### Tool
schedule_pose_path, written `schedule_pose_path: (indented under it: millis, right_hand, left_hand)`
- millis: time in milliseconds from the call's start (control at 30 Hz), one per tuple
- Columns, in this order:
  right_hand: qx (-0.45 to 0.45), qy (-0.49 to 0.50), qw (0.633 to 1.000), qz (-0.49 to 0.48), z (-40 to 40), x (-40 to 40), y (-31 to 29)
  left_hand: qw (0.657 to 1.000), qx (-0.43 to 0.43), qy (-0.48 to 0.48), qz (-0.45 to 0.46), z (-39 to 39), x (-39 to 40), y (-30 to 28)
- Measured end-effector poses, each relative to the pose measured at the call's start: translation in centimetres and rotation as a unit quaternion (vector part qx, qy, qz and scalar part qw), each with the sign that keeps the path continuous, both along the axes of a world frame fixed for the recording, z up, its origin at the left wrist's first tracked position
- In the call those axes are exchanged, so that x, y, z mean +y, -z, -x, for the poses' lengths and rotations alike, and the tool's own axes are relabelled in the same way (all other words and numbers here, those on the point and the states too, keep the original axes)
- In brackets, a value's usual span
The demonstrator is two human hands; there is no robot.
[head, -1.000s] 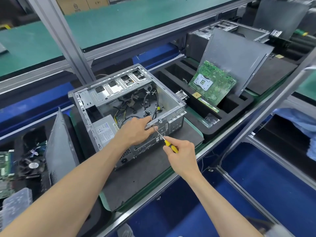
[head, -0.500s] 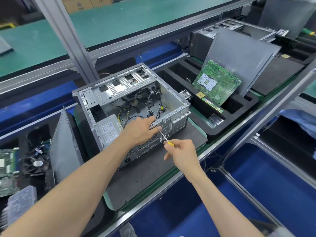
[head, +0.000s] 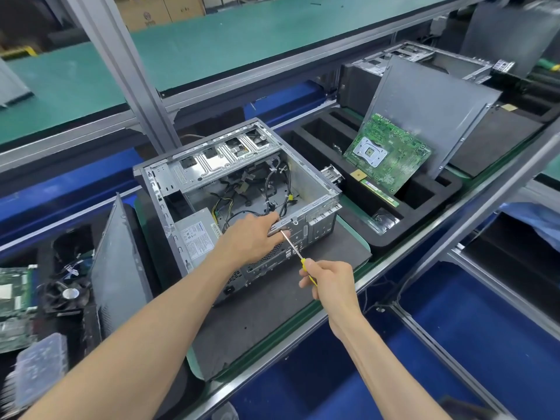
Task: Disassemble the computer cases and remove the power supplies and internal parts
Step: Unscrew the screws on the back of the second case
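An open grey computer case [head: 315, 177] lies on a dark mat [head: 272, 313] at the bench's middle. Inside it sit loose black cables [head: 272, 189] and a power supply [head: 197, 234] with a white label at the left. My left hand [head: 251, 237] grips the case's near top rail, fingers curled over the edge. My right hand [head: 328, 281] holds a yellow-handled screwdriver [head: 292, 245]; its tip touches the rear panel just below the left hand's fingers.
A black foam tray [head: 424, 195] to the right holds a green motherboard [head: 388, 153] and a leaning grey side panel [head: 430, 113]. Another side panel [head: 118, 262] leans at the left, beside a fan [head: 66, 294] and boards. A second case [head: 424, 59] stands at the back right. Aluminium posts [head: 121, 65] frame the bench.
My right hand has drawn back a little along the screwdriver, showing more of the shaft. The left hand stays on the case rail. The view has shifted slightly.
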State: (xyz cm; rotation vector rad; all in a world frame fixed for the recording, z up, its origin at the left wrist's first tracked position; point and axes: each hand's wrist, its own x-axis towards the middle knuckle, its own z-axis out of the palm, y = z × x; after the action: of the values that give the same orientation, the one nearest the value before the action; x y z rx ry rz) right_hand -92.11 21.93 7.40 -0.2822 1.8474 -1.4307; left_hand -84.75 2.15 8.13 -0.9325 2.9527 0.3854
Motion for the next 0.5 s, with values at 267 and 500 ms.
schedule_pose_path:
  millis: [267, 500]
  right_hand:
    - [-0.031, -0.013, 0.999, 0.01, -0.02, -0.2, 0.13]
    - [-0.022, -0.018, 1.0, 0.012, 0.05, 0.21, 0.57]
  left_hand:
    - [1.0, -0.001, -0.003, 0.0, 0.01, 0.09, -0.2]
    - [1.0, 0.0, -0.002, -0.004, 0.0, 0.12, -0.24]
